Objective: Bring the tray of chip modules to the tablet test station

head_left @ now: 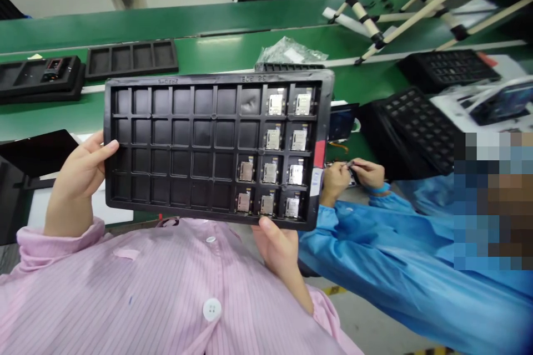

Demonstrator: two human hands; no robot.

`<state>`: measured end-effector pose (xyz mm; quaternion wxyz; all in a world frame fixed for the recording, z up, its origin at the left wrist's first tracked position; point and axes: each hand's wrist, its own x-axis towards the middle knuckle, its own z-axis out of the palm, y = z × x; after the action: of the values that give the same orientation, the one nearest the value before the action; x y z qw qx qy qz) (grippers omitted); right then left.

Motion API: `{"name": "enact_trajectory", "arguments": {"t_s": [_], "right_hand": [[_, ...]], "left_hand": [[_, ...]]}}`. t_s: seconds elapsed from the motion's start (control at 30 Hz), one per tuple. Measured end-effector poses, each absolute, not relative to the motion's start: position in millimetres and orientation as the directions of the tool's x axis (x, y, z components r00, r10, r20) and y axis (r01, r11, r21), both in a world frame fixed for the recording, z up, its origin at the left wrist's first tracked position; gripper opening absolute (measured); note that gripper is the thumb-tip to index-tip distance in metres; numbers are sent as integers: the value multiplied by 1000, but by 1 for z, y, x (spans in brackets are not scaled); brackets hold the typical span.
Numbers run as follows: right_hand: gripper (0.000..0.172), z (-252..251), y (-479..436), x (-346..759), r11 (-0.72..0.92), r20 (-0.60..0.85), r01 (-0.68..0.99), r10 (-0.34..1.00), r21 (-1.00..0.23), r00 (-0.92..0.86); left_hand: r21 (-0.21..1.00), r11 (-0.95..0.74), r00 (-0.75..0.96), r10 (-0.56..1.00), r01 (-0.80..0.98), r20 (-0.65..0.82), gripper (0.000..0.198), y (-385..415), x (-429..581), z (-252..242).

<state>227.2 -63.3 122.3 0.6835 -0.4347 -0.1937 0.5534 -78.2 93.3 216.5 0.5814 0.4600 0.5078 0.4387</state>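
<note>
A black plastic compartment tray [183,79] is held up in front of my chest, tilted toward me. My left hand [85,172] grips its left edge, thumb on the face and fingers behind. At the bottom edge, right of the middle, my right hand [277,244] holds it with the thumb in front; its other fingers are hidden underneath. Several small silvery metal parts, like card sockets [270,172], sit in the pockets on the tray's right side. The pockets to the left hold nothing. A red and a white label [318,154] mark the right rim.
To my right, a co-worker in blue sleeves [366,244] handles something small at the green bench [216,55]. Black foam trays [132,58] lie at the back left. Stacked black trays [416,122] and a pipe frame [400,28] stand right. A dark flat panel [39,152] lies left.
</note>
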Motion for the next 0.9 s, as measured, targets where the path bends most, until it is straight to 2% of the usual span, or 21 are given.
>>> {"name": "enact_trajectory", "arguments": {"t_s": [0.17, 0.3, 0.37, 0.47, 0.53, 0.6, 0.67, 0.73, 0.8, 0.9], "right_hand": [[64, 119, -62, 227, -26, -246, -598, 925, -801, 289], [66, 119, -58, 226, -51, -272, -618, 924, -784, 269], [65, 117, -55, 223, -66, -286, -634, 925, -770, 251], [56, 109, -53, 218, -87, -300, -668, 930, -740, 211], [45, 101, -50, 217, -123, -301, -685, 942, -718, 147], [38, 91, -44, 221, -204, -284, -669, 959, -715, 11], [39, 81, -33, 232, -322, -281, -600, 946, -732, -164], [44, 70, -15, 248, -417, -339, -523, 909, -743, -243], [49, 61, 10, 269, -433, -420, -511, 895, -742, -149], [60, 54, 56, 302, -333, -432, -551, 900, -765, 56]], "left_hand": [[983, 177, 89, 981, -51, -172, 43, 97, -81, 215], [972, 191, 79, 980, -139, -182, 46, 100, -85, 209], [952, 244, 74, 969, -183, -234, 48, 99, -87, 207], [900, 384, 22, 922, -207, -388, 45, 95, -90, 202], [867, 449, -41, 883, -215, -468, 39, 92, -93, 198], [847, 479, -99, 855, -231, -510, 30, 90, -98, 194], [835, 492, -140, 835, -247, -533, 23, 90, -104, 191], [832, 492, -180, 822, -255, -541, 21, 90, -111, 188], [841, 476, -215, 820, -256, -530, 23, 91, -116, 188], [842, 465, -273, 802, -275, -532, 26, 91, -121, 191]]}}
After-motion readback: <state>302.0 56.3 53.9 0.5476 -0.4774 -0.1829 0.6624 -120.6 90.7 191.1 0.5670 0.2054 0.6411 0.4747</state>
